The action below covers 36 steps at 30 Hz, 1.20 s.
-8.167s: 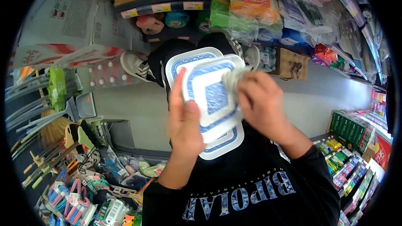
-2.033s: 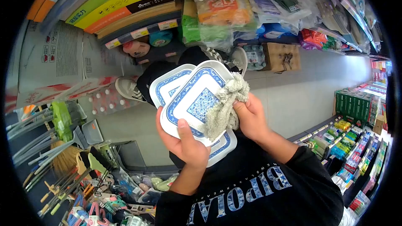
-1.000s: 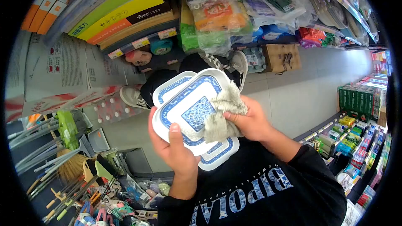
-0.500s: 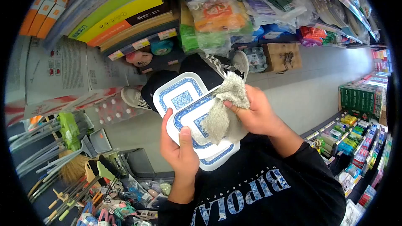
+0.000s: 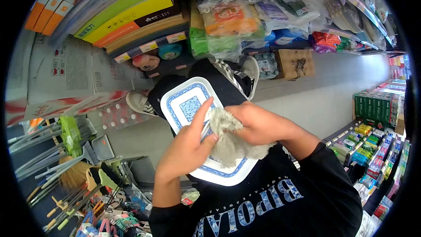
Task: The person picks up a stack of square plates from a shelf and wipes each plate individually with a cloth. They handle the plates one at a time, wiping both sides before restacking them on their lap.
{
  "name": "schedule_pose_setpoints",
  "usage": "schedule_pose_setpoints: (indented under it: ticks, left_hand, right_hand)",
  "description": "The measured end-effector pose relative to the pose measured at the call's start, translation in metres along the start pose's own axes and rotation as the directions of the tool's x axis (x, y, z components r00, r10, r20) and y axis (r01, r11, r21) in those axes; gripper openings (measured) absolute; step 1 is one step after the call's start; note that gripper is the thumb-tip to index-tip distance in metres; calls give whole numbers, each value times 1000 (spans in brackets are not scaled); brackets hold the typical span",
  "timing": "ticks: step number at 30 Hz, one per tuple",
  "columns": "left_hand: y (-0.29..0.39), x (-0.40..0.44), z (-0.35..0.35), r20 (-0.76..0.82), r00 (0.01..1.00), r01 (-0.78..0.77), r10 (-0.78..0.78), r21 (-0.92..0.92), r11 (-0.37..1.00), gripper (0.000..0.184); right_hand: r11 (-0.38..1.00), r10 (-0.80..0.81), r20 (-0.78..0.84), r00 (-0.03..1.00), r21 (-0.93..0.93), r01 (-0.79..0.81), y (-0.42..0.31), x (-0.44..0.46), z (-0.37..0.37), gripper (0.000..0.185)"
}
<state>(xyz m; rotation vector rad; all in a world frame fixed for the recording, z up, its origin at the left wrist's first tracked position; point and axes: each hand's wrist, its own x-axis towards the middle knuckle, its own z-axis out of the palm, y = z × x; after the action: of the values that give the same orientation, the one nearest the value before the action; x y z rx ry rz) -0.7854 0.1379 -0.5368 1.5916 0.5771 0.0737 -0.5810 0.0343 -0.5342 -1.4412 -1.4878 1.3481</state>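
A white tray (image 5: 228,177) with a blue patterned border and a blue square centre lies across my lap. Above it, my left hand (image 5: 186,149) pinches a second white tray, tilted nearly edge-on and mostly hidden by fingers and cloth. Bunched in my right hand (image 5: 256,123) is a grey-beige fluffy cloth (image 5: 230,147), pressed against the held tray close to my left thumb. The cloth's lower end hangs over the tray on my lap.
Large cartons (image 5: 66,70) stand at the left, near wrapped bottles (image 5: 116,116) on the floor. Brooms and mops (image 5: 72,171) fill the lower left. Shelves with bagged goods (image 5: 230,19) are ahead. A cardboard box (image 5: 294,63) and green cases (image 5: 375,107) stand along the aisle.
The held tray has turned from face-up to nearly edge-on. My right hand and the cloth have moved down and left, closer to my left hand.
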Motion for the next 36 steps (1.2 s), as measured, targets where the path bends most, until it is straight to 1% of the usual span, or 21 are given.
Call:
schedule_pose_setpoints:
  ticks: [2, 3, 4, 5, 6, 7, 9, 10, 13, 14, 17, 19, 21, 23, 24, 25, 28, 31, 33, 34, 36]
  left_hand:
    - [5, 7, -7, -56, 983, 149, -175, -317, 937, 72]
    - [-3, 13, -18, -205, 976, 29, -73, -209, 978, 64]
    - [-5, 15, -18, -344, 938, -90, -43, -363, 928, 61]
    - [-5, 16, -17, -476, 879, -224, -41, -487, 844, 58]
    - [-6, 16, -5, -607, 792, -265, -67, -441, 858, 54]
    - [-10, 14, 10, -612, 790, -324, -33, -462, 826, 56]
    - [-16, 15, 47, -723, 687, -323, 72, -215, 922, 56]
    - [-15, 14, 56, -779, 627, -393, 23, -290, 873, 50]
    - [-26, 4, 46, -699, 715, -201, 25, -172, 964, 45]
    - [-29, 3, 44, -700, 703, -242, 128, -66, 968, 42]
    - [-34, -12, 27, -592, 801, -234, 90, -171, 957, 41]
    - [-32, -24, 23, -543, 836, -167, 76, -120, 979, 43]
    - [-31, -33, 18, -458, 888, -116, 32, -157, 981, 45]
    - [-33, -38, 9, -355, 933, -64, 48, -33, 997, 46]
    - [-25, -38, 4, -287, 957, -39, 45, 27, 999, 46]
    - [-17, -37, -1, -219, 975, -16, 35, 86, 996, 47]
    - [-3, -30, -10, -41, 998, 58, -53, 127, 990, 56]
    - [-12, -22, -9, 108, 993, 30, -43, 115, 993, 64]
    - [-16, -17, -11, 230, 971, 40, -65, 111, 993, 65]
    - [-26, -19, -9, 220, 975, -47, 18, 127, 991, 69]
    - [-30, -16, -13, 399, 915, -119, 57, 131, 984, 69]
  right_hand:
    - [999, -28, -147, 989, -22, 25, 9, 2, 1, 19]
    - [999, -44, -223, 974, -34, 38, 14, 3, 0, 19]
    - [999, -45, -354, 934, -11, 43, 16, 5, -3, 21]
    - [990, 50, -458, 887, 143, 18, 14, 4, -7, 22]
    - [963, 123, -545, 829, 267, 33, 11, 7, -7, 21]
    - [920, 206, -611, 764, 386, 60, 10, 10, -6, 20]
    - [919, 236, -620, 748, 393, 35, 15, 13, 6, 20]
    - [918, 250, -622, 742, 396, 22, 18, 13, 13, 20]
    - [961, 131, -705, 697, 263, 85, 22, 9, 22, 21]
    - [966, 109, -638, 762, 250, 71, 21, 8, 19, 21]
    - [977, 56, -387, 920, 211, 29, 12, 0, -4, 23]
    - [981, 20, -175, 984, 191, 14, 9, 0, -20, 24]
    - [996, -11, -13, 1000, 84, 12, 6, 2, -25, 27]
    - [998, 1, 112, 994, 66, -8, 6, 5, -20, 26]
    - [995, -71, 154, 986, 80, 60, 13, 5, -14, 27]
    - [996, -32, 152, 988, 89, 19, 14, 6, -11, 27]
    - [977, 95, 114, 989, 180, -115, 1, 9, 0, 28]
    - [994, 22, 50, 999, 105, -27, 11, 12, 6, 30]
    - [994, 19, 78, 997, 102, -27, 7, 13, 7, 30]
    - [995, 16, 91, 996, 99, -25, 6, 14, 8, 31]
    - [1000, -19, 304, 952, -8, 22, 7, 13, 6, 31]
